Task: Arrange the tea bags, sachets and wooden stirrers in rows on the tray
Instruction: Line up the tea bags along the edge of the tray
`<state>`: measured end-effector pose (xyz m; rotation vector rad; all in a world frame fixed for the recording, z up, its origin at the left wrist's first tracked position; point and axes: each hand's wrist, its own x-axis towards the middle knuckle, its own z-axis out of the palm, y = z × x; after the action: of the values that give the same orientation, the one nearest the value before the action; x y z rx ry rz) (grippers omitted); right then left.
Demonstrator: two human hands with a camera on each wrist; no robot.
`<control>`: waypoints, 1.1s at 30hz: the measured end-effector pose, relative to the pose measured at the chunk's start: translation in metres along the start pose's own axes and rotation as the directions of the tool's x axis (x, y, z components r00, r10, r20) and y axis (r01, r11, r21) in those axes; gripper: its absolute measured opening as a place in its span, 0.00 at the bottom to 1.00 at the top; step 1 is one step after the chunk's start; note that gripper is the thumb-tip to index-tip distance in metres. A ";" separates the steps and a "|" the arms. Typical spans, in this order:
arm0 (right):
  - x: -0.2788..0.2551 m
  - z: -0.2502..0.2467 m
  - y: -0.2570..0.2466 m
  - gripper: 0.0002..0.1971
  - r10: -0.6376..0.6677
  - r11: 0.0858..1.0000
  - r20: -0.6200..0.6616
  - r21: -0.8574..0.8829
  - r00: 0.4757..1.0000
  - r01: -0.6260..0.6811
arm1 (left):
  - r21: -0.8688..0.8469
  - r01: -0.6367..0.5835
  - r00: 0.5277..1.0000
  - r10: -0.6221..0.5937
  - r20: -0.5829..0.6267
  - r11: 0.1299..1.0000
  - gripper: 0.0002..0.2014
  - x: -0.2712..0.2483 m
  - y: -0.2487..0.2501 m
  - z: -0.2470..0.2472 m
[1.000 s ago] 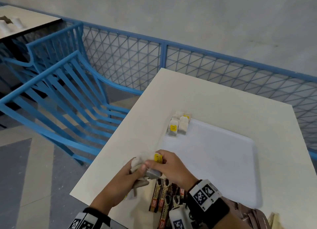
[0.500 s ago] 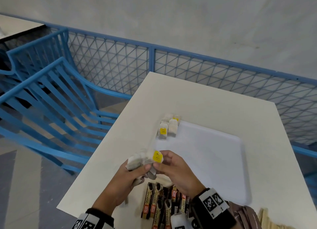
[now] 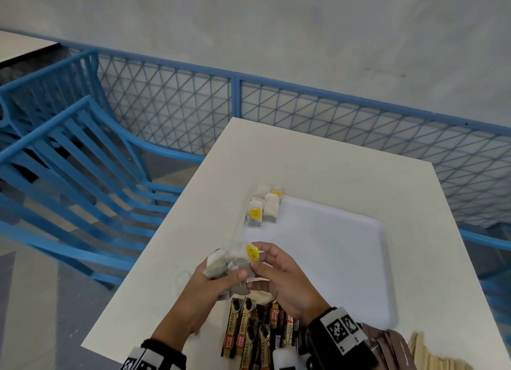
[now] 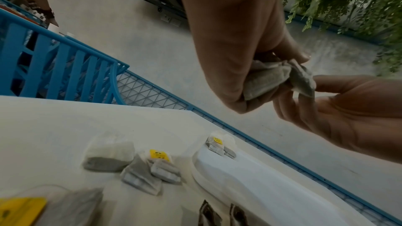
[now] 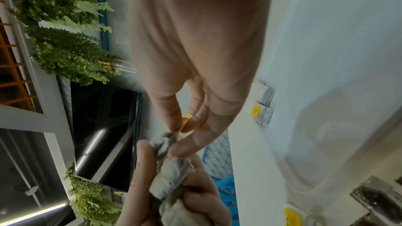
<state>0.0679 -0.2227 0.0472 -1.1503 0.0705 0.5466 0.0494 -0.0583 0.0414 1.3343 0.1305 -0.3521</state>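
Observation:
My left hand grips a bunch of tea bags above the table's near left part. My right hand pinches one bag of the bunch, by its string and yellow tag. In the left wrist view the held tea bags sit between both hands. Several tea bags lie at the white tray's far left corner. Brown sachets lie on the table under my wrists. Wooden stirrers show at the bottom right. Loose tea bags lie on the table left of the tray.
The white table ends close on the left and front. Blue slatted chairs stand left of it and a blue mesh railing runs behind. A brown pouch lies by my right wrist.
Both hands have lifted the bunch of tea bags slightly and moved it a little toward the tray. The camera has shifted left, then right.

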 end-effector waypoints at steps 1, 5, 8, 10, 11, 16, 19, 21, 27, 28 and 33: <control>0.001 0.000 0.000 0.14 0.001 1.000 0.000 0.028 1.000 -0.001 | -0.014 -0.011 1.000 0.011 -0.009 1.000 0.32 0.000 0.000 0.001; 0.002 -0.001 -0.002 0.13 0.019 0.996 0.002 0.090 1.000 -0.019 | -0.061 -0.043 0.998 0.040 -0.048 0.997 0.31 0.000 0.001 0.000; 0.001 -0.001 -0.001 0.15 0.028 0.998 0.011 0.054 1.000 -0.028 | -0.080 -0.040 0.997 0.035 -0.065 0.996 0.29 0.001 0.001 -0.002; 0.002 -0.001 0.002 0.16 0.029 0.998 0.003 0.060 1.000 -0.030 | -0.076 -0.037 0.997 0.032 -0.068 0.996 0.28 0.001 0.000 -0.003; 0.003 -0.003 0.003 0.16 0.030 0.996 -0.011 0.082 0.999 -0.029 | -0.078 -0.029 0.997 0.023 -0.076 0.996 0.27 0.001 -0.001 -0.004; 0.006 -0.018 0.010 0.17 0.068 0.972 -0.073 0.228 0.995 -0.050 | -0.049 -0.002 0.987 -0.006 -0.160 0.999 0.22 0.002 -0.008 -0.019; 0.016 -0.032 0.012 0.18 0.082 0.978 -0.136 0.200 0.987 -0.054 | -0.018 0.020 0.982 -0.023 -0.187 1.000 0.26 0.002 -0.012 -0.028; 0.027 -0.040 0.011 0.18 0.088 0.987 -0.204 0.150 0.975 -0.058 | -0.015 0.037 0.978 -0.040 -0.205 0.999 0.26 0.004 -0.013 -0.033; 0.070 -0.058 -0.004 0.22 0.058 0.990 -0.469 -0.086 0.881 -0.111 | -0.022 0.032 0.981 -0.035 -0.192 0.999 0.17 0.008 -0.008 -0.038; 0.079 -0.060 -0.005 0.23 0.034 0.982 -0.494 -0.146 0.869 -0.121 | -0.024 0.030 0.978 -0.035 -0.204 0.999 0.17 0.010 -0.008 -0.039; 0.111 -0.070 0.000 0.11 -0.054 0.938 -0.552 -0.313 0.832 -0.147 | -0.016 0.026 0.977 -0.028 -0.211 1.000 0.17 0.012 -0.011 -0.039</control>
<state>0.1794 -0.2431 -0.0190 -1.6328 0.5271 0.2521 0.0618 -0.0247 0.0185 1.3555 0.3286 -0.2310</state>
